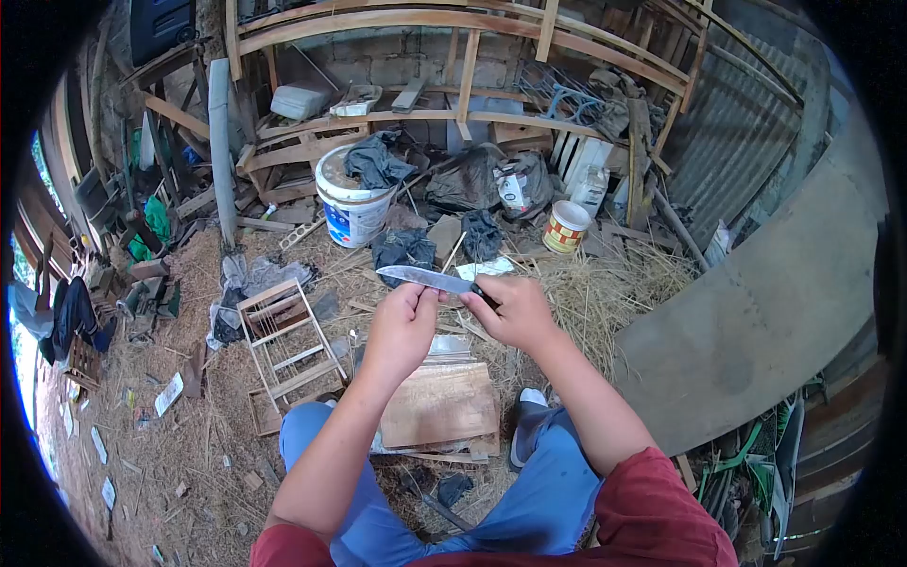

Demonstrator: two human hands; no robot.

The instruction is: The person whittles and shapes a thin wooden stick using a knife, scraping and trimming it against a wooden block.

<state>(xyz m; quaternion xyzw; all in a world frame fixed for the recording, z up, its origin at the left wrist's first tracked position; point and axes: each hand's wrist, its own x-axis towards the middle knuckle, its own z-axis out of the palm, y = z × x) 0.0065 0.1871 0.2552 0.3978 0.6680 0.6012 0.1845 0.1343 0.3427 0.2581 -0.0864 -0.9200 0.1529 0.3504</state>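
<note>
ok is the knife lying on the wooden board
No, the right grip holds the knife by its dark handle, clear of the wooden board.

Bucket [351,197] and can [566,228] bear labels — none readable.

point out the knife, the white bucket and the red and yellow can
knife [425,278]: head view, on the blade
white bucket [354,206]: head view, on the side wall
red and yellow can [565,230]: head view, on the label
</note>
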